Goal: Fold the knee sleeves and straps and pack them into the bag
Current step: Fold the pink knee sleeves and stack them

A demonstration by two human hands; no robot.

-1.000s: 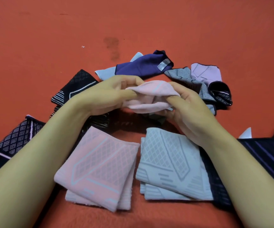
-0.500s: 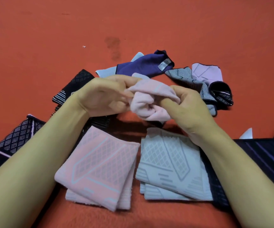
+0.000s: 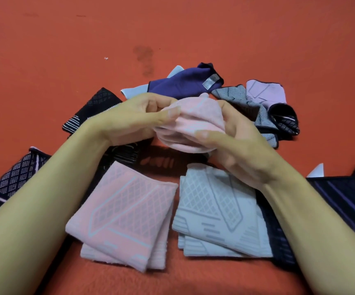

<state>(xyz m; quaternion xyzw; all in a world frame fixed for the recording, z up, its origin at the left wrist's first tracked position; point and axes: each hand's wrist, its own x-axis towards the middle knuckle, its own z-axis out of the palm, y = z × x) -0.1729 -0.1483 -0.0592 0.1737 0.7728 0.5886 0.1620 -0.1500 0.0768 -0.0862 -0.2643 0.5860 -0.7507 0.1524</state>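
Both the left hand (image 3: 129, 120) and right hand (image 3: 238, 143) are gripping a bunched pink knitted knee sleeve (image 3: 193, 126), hiding its underside; dark sleeves (image 3: 342, 201) are running off-frame on the orange counter (image 3: 193, 28).

The pink sleeve (image 3: 190, 124) that a second ago lay stretched as a flat band between the two hands is now bunched into a rounded bundle. The left hand (image 3: 134, 119) has drawn in closer, thumb and fingers pinching its top edge. The right hand (image 3: 236, 141) has turned to cup the bundle, thumb across its front.
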